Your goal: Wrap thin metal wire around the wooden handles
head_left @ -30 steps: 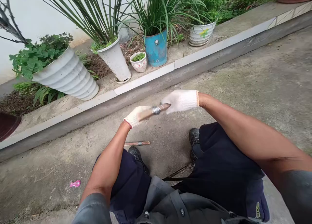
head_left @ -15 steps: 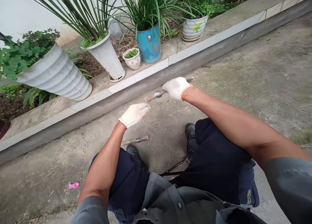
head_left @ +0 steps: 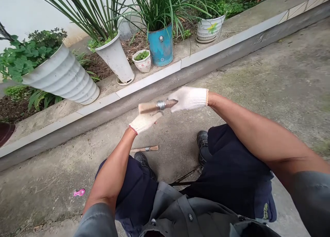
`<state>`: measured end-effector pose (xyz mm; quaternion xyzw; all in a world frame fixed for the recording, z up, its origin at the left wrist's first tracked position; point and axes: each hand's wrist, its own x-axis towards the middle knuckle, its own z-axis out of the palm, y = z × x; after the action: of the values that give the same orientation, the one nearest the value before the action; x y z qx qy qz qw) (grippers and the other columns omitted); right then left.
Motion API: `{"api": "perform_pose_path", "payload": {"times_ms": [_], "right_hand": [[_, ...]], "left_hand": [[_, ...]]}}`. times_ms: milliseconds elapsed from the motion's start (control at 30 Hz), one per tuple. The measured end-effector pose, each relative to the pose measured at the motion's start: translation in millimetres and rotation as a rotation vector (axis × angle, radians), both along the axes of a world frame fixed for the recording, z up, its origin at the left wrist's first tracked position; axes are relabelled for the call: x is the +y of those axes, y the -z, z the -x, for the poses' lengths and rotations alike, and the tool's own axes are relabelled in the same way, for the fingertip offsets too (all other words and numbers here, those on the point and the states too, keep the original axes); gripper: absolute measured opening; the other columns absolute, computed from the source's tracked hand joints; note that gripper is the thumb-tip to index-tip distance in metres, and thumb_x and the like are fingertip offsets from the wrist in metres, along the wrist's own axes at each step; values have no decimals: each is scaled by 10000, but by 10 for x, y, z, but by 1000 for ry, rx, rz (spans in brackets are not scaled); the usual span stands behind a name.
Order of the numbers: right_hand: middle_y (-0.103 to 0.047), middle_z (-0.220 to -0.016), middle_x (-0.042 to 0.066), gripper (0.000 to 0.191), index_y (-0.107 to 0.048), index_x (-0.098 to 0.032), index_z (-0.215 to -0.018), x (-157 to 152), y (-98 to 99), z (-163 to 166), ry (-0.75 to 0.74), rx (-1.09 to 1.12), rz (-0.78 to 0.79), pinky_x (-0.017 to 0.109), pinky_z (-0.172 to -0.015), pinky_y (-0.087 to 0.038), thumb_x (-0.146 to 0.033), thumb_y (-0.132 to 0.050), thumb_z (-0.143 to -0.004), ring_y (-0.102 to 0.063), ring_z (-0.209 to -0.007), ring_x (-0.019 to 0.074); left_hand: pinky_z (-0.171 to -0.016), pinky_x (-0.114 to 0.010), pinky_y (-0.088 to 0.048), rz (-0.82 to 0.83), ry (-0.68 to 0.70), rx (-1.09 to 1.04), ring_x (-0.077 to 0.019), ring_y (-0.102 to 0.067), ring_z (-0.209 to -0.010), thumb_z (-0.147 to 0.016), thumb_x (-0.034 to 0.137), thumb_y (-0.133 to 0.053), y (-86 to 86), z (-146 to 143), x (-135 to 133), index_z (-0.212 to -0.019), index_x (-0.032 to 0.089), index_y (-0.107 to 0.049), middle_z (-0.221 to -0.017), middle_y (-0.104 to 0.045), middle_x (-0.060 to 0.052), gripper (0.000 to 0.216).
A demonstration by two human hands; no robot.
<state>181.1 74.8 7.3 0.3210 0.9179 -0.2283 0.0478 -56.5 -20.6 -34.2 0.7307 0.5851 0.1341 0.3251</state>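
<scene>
My right hand (head_left: 189, 98), in a white knit glove, is closed around one end of a wooden stick (head_left: 149, 108). Silvery wire (head_left: 161, 105) is wound around the stick near its middle. The stick's other end, blurred, lies across my left hand (head_left: 143, 122), also gloved in white. My left thumb stretches out below the stick and pale glove fabric shows past its far end; that hand looks open, its fingers partly hidden by the wood. A second wire-bound stick (head_left: 144, 149) lies on the concrete by my left shoe (head_left: 144, 164).
A low concrete curb (head_left: 123, 106) with white edge tiles crosses in front. On it stand a ribbed white pot (head_left: 64, 75), a tall white pot (head_left: 116, 60), a small pot (head_left: 142, 62), a blue bucket (head_left: 161, 47) and another white pot (head_left: 210, 29). A pink object (head_left: 79, 192) lies at lower left.
My right hand has moved down and slightly right, bringing the stick over my left hand. My left hand has turned and opened beneath the stick. The second stick stays on the ground.
</scene>
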Motion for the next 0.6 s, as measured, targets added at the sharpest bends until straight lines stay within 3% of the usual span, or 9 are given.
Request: {"api": "perform_pose_path", "payload": {"times_ms": [200,300,433,533,600], "right_hand": [[-726,-956,124,356,-721,-191,-1132,258,70,24,417,-67,-254,327,-713,-410,-417,-548,-920,-652,-864,248],[-733,-988,154,334,-726,-191,-1162,411,167,25,483,-159,-328,362,-748,-445,-354,-584,-907,-675,-914,287],[-742,-939,148,302,-758,-200,-1111,411,279,69,358,-414,-263,398,-765,-472,-242,-662,-828,-679,-894,297],[-725,-841,100,224,-775,-200,-970,212,328,93,110,-509,-123,371,-730,-462,-216,-698,-761,-660,-801,253],[-682,-734,48,161,-759,-199,-873,53,321,84,-90,-450,17,331,-674,-425,-222,-712,-720,-618,-702,204]], "left_hand": [[-766,-257,-467,24,66,30,-173,-653,-743,-1029,484,-420,-69,-112,-83,-1150,222,-750,-753,-686,28,439],[-780,-257,-472,54,77,39,-175,-669,-766,-1017,481,-430,-111,-124,-113,-1138,217,-756,-766,-697,27,438],[-758,-246,-472,-21,22,52,-161,-659,-750,-1016,463,-421,-196,-57,-102,-1108,221,-756,-835,-710,24,424],[-714,-241,-465,-72,-54,97,-161,-634,-713,-1014,450,-420,-234,37,-53,-1092,217,-755,-769,-684,24,416],[-713,-244,-461,-90,-68,118,-164,-625,-711,-1013,441,-420,-228,91,-20,-1072,209,-753,-745,-673,20,411]]}}
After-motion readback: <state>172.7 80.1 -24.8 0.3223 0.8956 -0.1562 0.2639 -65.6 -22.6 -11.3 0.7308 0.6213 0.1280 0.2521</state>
